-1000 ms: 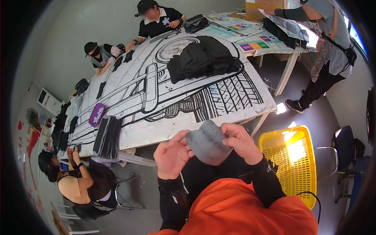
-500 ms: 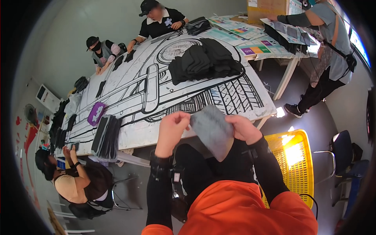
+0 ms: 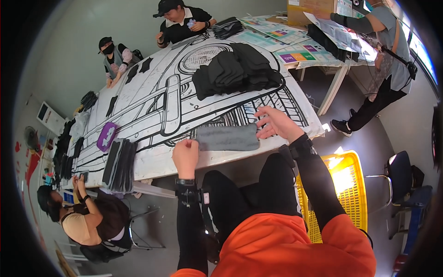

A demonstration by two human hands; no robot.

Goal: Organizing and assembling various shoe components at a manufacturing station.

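Observation:
A grey, oblong fabric piece (image 3: 227, 138) with rounded corners lies stretched out along the near edge of the white table (image 3: 152, 159). At its left end, my left hand (image 3: 185, 158) pinches the edge between closed fingers. My right hand (image 3: 279, 123) is at the other end, fingers apart, with the fingertips at or just over the cloth's corner. Beyond the cloth rises a heap of black fabric pieces (image 3: 237, 71). To the left stands a stack of dark grey and black fabric pieces (image 3: 120, 164), with a purple pouch (image 3: 106, 136) behind it.
A yellow plastic basket (image 3: 357, 184) is by my right leg. Two people (image 3: 180, 27) (image 3: 115, 60) work across the table. Another person (image 3: 94, 212) sits at the left holding a phone. One more (image 3: 392, 60) stands at the right by a table with printed sheets (image 3: 295, 51).
The grey fabric piece went from hanging tilted between my hands to lying flat on the table. My right hand moved up and its fingers spread; my left moved slightly left and down.

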